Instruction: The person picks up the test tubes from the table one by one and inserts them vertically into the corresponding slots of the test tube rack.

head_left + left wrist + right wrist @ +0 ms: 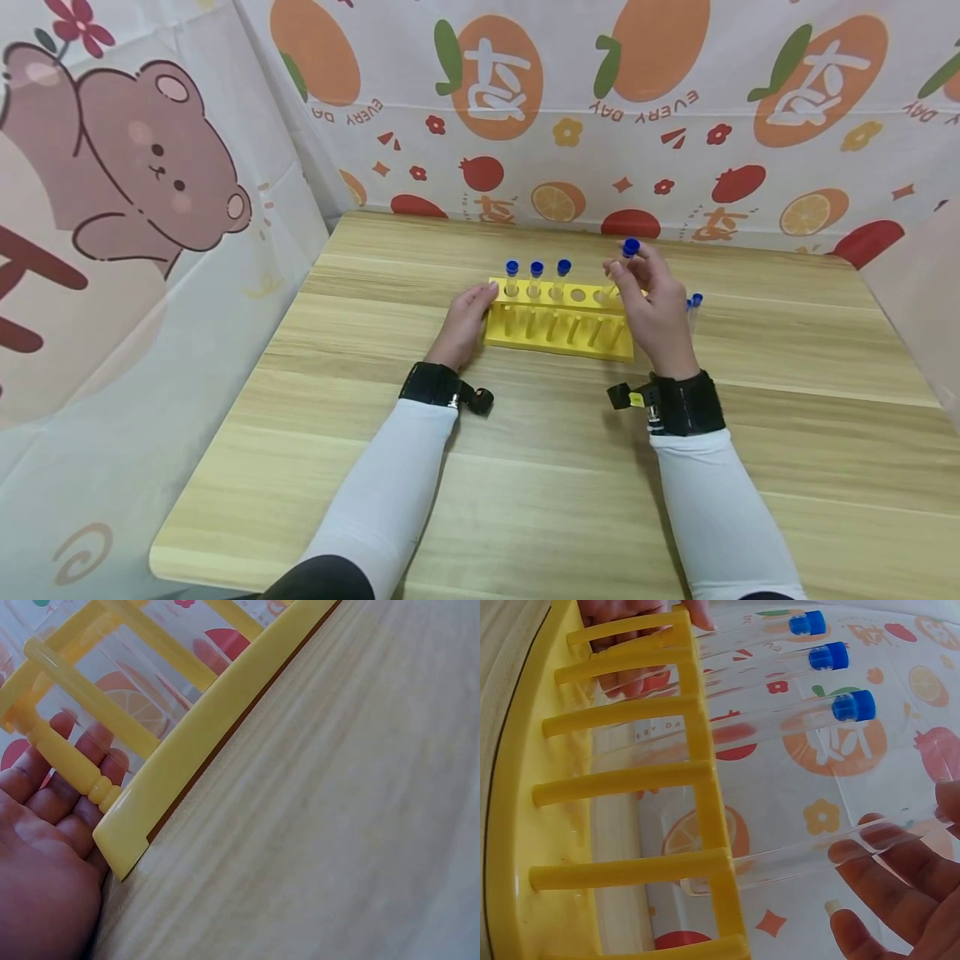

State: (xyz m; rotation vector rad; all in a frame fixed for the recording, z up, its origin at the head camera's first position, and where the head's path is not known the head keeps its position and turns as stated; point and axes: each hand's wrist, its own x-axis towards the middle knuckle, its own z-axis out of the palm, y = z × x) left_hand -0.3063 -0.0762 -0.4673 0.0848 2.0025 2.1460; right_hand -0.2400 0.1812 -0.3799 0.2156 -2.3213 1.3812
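A yellow test tube rack (558, 343) stands on the table, with three clear, blue-capped test tubes (780, 731) in its holes toward the left. My left hand (463, 323) holds the rack's left end, thumb on the top plate and fingers behind the end post (75, 765). Between thumb and fingers, my right hand (660, 312) pinches another clear test tube (795, 862) with a blue cap (631, 247). That tube leans, and its lower end is at a hole in the upper plate, right of the three standing tubes.
More blue-capped tubes (696, 302) are to the right of the rack, partly hidden by my right hand. The wooden table (540, 492) ends at a fruit-printed cloth (585, 158) behind, and a bear-printed cloth (150, 167) hangs at the left.
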